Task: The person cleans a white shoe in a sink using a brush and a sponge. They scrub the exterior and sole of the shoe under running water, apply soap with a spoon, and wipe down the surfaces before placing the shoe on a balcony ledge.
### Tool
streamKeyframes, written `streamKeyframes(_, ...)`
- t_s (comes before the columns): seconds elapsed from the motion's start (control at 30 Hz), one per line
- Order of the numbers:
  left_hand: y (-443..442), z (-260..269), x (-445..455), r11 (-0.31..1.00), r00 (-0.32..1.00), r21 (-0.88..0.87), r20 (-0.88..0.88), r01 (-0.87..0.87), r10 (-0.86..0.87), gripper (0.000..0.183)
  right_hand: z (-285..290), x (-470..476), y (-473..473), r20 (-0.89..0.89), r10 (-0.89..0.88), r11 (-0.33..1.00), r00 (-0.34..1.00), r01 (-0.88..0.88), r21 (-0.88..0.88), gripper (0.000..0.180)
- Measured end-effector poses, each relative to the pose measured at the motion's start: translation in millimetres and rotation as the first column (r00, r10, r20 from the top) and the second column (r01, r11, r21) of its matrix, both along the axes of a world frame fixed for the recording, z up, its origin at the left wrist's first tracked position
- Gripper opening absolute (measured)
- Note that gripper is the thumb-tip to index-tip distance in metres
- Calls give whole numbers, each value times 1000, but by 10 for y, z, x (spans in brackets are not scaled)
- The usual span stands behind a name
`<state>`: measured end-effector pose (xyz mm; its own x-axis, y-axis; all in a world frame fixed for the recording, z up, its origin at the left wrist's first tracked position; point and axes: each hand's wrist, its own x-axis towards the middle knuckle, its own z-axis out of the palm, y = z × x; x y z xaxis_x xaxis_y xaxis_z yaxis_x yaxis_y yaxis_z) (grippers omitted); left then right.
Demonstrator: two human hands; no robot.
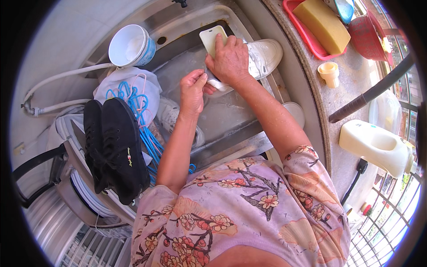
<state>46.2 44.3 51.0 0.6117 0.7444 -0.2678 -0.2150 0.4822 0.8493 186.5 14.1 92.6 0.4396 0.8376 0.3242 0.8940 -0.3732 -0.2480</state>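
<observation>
A white sneaker (262, 58) lies across the near right side of a metal sink (220, 113) holding cloudy water. My right hand (231, 60) grips a pale yellow-green flat brush (210, 37), its index finger stretched along the back. The brush's underside is hidden, and the hand covers the middle of the shoe. With thumb and fingers, my left hand (195, 87) pinches the shoe's heel end. A second white sneaker (168, 113) rests partly in the water, behind my left forearm.
Left of the sink sit black shoes (115, 147), blue cord (143, 130) and a white bucket (128, 46). On the right counter are a yellow block (322, 25) in a red tray (308, 46), a small cream cup (328, 73), a dark pole (370, 90) and a cream jug (373, 143).
</observation>
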Motion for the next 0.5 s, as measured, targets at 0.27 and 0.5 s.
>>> streamKeyframes(0.27,172,75,13,999,999,5,16,-43,43,13,152,-179,-451,-172,95,989,980,-112,-94,60)
streamKeyframes(0.5,292,46,-18,995,996,75,-54,-69,73,12,194,-346,-1062,-265,16,999,964,-7,35,61)
